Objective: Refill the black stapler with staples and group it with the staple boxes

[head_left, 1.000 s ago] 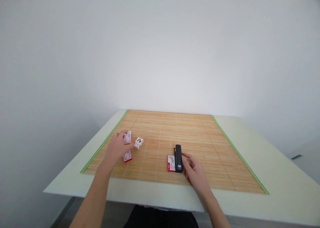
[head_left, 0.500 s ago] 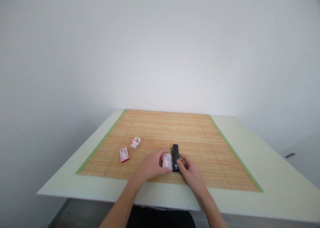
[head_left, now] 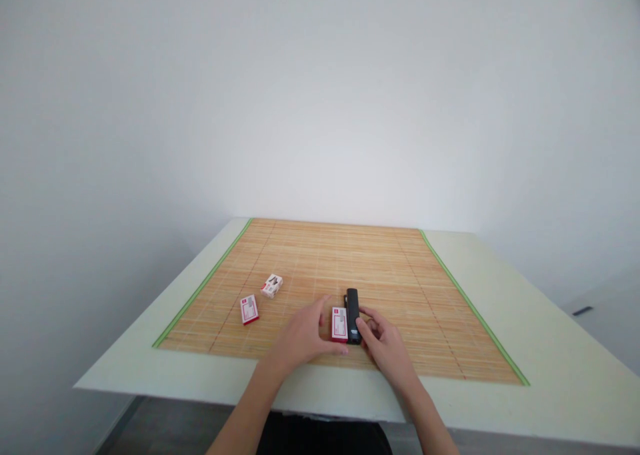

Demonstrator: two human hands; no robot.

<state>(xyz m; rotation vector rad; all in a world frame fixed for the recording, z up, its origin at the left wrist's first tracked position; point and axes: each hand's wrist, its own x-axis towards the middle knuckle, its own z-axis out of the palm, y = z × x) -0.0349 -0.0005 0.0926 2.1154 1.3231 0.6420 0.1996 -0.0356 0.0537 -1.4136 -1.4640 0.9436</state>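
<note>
A black stapler [head_left: 353,316] lies lengthwise on the bamboo mat [head_left: 380,268], near its front edge. A small red-and-white staple box [head_left: 339,324] lies flat against the stapler's left side. My left hand [head_left: 301,338] rests just left of that box, with its fingers spread around the box and lying loose. My right hand [head_left: 386,346] is at the stapler's right side, its bent thumb and fingertips pressed against the stapler. Whether a second box lies under the visible one is hidden.
Two more staple boxes lie on the mat's left part: one flat [head_left: 249,309], one white [head_left: 272,286] behind it. The mat has green side edges and covers a pale table [head_left: 560,368] set against a white wall.
My left hand carried a staple box from the left group over to the stapler, set it down beside it and spread its fingers. The right hand stayed at the stapler.
</note>
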